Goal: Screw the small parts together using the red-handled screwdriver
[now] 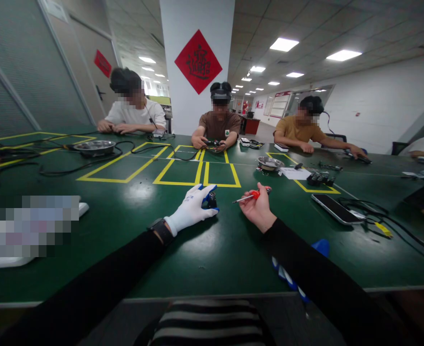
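My left hand [193,206], in a white glove with blue fingertips, has its fingers curved around a small black object [212,200] with a metallic top, upright on the green table [183,264]. To the right, my bare right hand [257,206] is closed on a screwdriver [257,194] with a red handle. Its metal shaft points left toward the black object, with a gap between them. The palm side of the right hand faces up.
A phone [336,209] and black cables [395,218] lie at right. Beneath my right forearm is a blue and white glove [320,247]. Metal bowls [96,146] [269,163], black parts [320,178] and yellow tape outlines [178,183] are farther back. Three people sit across the table.
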Demonstrator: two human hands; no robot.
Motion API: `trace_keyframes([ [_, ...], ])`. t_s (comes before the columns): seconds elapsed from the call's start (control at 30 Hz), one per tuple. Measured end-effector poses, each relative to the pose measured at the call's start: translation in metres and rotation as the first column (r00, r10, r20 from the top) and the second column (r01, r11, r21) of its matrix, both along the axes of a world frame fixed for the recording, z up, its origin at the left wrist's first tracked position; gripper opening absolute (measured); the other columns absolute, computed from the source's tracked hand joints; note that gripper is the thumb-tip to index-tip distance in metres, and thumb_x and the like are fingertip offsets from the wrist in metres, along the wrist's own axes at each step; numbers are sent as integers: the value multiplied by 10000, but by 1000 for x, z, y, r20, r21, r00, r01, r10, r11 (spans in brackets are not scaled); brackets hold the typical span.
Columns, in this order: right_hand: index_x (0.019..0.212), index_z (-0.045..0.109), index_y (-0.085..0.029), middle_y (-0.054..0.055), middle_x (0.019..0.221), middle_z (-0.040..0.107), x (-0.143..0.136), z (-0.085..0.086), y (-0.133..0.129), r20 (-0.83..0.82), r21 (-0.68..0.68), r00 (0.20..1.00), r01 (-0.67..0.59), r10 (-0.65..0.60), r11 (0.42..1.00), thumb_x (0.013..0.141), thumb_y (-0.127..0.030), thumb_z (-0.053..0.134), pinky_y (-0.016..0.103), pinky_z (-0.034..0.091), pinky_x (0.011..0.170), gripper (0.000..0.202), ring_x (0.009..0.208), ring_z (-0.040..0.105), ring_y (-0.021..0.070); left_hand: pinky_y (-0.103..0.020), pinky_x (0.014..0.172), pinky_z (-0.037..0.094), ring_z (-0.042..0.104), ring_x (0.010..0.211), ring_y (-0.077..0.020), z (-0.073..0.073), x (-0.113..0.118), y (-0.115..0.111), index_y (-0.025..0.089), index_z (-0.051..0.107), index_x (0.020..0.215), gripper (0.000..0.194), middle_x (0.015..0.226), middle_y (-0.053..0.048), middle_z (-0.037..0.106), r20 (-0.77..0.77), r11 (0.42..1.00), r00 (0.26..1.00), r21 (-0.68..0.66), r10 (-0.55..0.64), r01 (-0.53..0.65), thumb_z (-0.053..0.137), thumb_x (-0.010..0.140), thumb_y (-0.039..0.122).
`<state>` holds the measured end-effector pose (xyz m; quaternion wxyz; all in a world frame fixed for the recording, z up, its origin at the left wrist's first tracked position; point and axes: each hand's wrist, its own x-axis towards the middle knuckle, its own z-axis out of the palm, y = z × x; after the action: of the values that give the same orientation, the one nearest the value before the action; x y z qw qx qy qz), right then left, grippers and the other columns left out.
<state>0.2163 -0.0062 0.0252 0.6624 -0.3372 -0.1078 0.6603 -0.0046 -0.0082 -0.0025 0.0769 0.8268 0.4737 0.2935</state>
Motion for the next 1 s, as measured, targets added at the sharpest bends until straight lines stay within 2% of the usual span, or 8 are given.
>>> trace_keyframes([
  [0.1,578,418,-202,-19,478,516,0,0,-1,5,-7,1000,-20,20,1000,885,-456,503,199,390,386,408,417,470,98,-464,1167,233,281,1412,-337,1,0,-2,241,385,1452,755,1435,-56,492,4,999,999,0,-53,53,639,764,420],
  [0.3,590,419,-199,-20,487,508,-2,2,-3,27,-4,999,-28,28,1000,901,-487,458,198,385,393,426,412,457,94,-507,1168,201,233,1414,-395,1,0,0,232,353,1472,903,1476,-65,445,-4,1000,1000,7,-23,23,696,698,549],
  [0.47,617,419,-205,-34,473,473,-1,0,-2,30,-15,998,-51,51,999,910,-552,387,191,357,379,455,395,438,91,-488,1163,230,247,1420,-355,3,-2,-1,283,387,1449,760,1462,-29,460,14,997,998,-44,-64,65,658,750,409],
  [0.6,580,346,-220,-76,390,309,1,0,-2,-4,9,992,-124,124,992,904,-625,316,183,267,325,520,323,302,80,-488,1175,199,270,1413,-339,6,1,-4,260,331,1478,793,1414,-55,508,-1,993,994,-19,-113,113,642,768,430],
  [0.7,564,299,-221,-103,370,207,1,1,-3,5,42,989,-151,151,988,915,-622,325,175,190,294,533,294,196,65,-501,1163,215,302,1395,-346,3,3,-3,227,300,1492,856,1356,-89,552,-18,996,995,4,-95,95,655,756,480],
  [0.83,592,345,-215,-113,376,244,1,1,-1,64,59,997,-50,46,997,939,-532,408,157,221,288,474,286,228,52,-495,1150,242,270,1410,-356,-2,2,1,236,315,1487,853,1430,-95,485,-16,998,998,2,-57,57,659,752,498],
  [0.9,605,367,-210,-109,384,304,2,0,2,109,59,994,16,-23,998,951,-439,450,143,257,295,423,288,277,43,-513,1147,237,244,1416,-382,0,0,0,236,309,1490,925,1454,-103,457,4,1000,1000,-3,-29,29,690,707,545],
  [1.0,626,417,-203,-87,416,436,3,-3,6,163,57,983,77,-86,995,951,-343,487,124,322,316,361,308,371,37,-529,1154,213,296,1395,-375,6,-3,-1,222,279,1501,988,1366,-106,546,102,1000,995,20,9,-11,706,680,566],
])
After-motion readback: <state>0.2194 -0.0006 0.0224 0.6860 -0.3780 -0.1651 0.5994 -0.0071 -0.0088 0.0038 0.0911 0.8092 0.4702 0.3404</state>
